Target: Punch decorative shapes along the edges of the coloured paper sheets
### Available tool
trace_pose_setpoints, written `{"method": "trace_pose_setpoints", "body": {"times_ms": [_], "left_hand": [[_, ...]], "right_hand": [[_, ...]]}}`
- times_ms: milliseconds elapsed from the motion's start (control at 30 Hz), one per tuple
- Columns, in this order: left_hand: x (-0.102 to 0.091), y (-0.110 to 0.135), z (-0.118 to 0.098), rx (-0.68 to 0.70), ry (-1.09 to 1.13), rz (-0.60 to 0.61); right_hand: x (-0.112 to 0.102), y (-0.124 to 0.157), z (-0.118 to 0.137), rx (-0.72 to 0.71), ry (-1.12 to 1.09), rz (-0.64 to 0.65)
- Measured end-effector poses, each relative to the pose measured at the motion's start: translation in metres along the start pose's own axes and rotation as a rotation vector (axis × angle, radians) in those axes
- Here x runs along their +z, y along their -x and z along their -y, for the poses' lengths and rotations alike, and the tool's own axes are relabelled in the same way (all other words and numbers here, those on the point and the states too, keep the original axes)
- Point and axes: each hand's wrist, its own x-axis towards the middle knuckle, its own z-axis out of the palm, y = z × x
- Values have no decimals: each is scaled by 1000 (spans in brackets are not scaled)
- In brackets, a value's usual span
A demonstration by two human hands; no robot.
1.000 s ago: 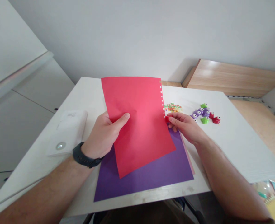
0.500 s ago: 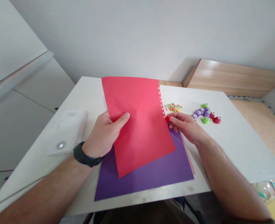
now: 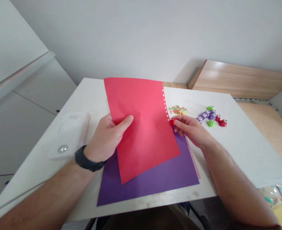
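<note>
My left hand (image 3: 108, 137) grips the left side of a red paper sheet (image 3: 143, 121), thumb on top, and holds it tilted up off the table. A row of small punched holes (image 3: 165, 103) runs down the sheet's right edge. My right hand (image 3: 191, 129) pinches a small red paper punch (image 3: 172, 122) against that edge, just below the lowest hole. A purple sheet (image 3: 152, 179) lies flat beneath, with a pink sheet's edge (image 3: 194, 159) showing on its right.
A heap of small coloured paper cut-outs (image 3: 177, 110) lies past my right hand. Several purple, green and red punches (image 3: 211, 117) sit further right. A white box (image 3: 70, 134) rests at the left of the white table (image 3: 246, 147). A wooden board (image 3: 241, 78) leans behind.
The red sheet's upper right edge has shifted slightly left between the earliest frame and now. Both hands stay almost where they were.
</note>
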Motion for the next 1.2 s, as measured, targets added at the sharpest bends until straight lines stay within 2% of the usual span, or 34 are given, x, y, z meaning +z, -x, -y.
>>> {"method": "trace_pose_setpoints", "body": {"times_ms": [1200], "left_hand": [[5,4,-3,12,65,42]], "right_hand": [[1,3,3,52,52,19]]}}
